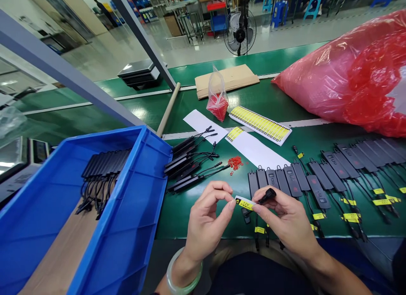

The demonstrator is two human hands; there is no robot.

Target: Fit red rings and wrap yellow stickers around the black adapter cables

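Observation:
Between my hands a yellow and black 12V label (245, 204) is stretched out level. My left hand (211, 219) pinches its left end between thumb and fingertips. At the label's other end, my right hand (283, 219) grips a black cable connector (267, 196) together with the label. How far the label wraps the cable is hidden by the fingers. Just beyond my hands lies a row of black controller boxes (292, 181) with cables, several bearing yellow labels (319, 216). Small red rings (235, 163) lie in a loose pile past my left hand.
On the left stands a blue bin (152, 180) with black boxes inside. Unlabelled black units (184, 166) lie beside it. Label sheets (260, 125), a bag of red rings (218, 102) and cardboard (226, 80) sit farther back. A large red bag (342, 75) fills the right.

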